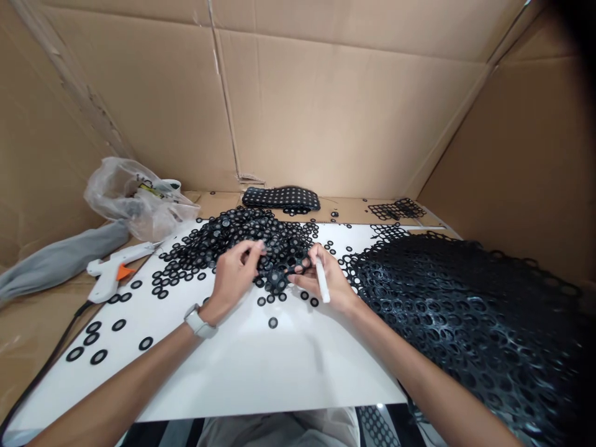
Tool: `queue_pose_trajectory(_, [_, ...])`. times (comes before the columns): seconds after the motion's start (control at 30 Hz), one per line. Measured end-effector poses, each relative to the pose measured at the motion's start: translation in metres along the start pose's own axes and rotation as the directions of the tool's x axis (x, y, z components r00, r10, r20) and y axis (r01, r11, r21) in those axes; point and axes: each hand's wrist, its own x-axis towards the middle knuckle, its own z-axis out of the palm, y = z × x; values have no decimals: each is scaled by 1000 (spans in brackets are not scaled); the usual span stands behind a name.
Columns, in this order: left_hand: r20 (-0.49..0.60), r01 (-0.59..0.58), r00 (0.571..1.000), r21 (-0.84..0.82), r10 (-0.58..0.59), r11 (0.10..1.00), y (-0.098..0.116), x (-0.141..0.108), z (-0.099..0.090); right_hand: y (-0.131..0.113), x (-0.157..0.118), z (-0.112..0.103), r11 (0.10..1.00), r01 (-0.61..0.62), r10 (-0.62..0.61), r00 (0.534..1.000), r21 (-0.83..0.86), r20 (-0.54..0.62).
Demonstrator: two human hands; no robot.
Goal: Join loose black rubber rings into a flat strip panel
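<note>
Head view: a white board [242, 366] with cardboard walls around it.
Left hand [235, 273]: fingers pinched on a black ring at the near edge of the ring pile [246, 239].
Right hand [326, 279]: curled around a white stick [323, 280], fingertips touching the same pile.
Right side: heap of punched black sheets [465, 310].
Far left: glue gun [114, 270], plastic bag [135, 198].

Left fingers [254, 251] tips buried in ring pile [242, 239], punched sheet heap [470, 323] cut off right
</note>
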Motion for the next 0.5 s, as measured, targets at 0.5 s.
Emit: queue_pose_trajectory(0.5, [40, -310, 951, 77, 308, 948, 13, -8, -9, -7, 5, -2, 999, 26, -21, 994, 37, -110])
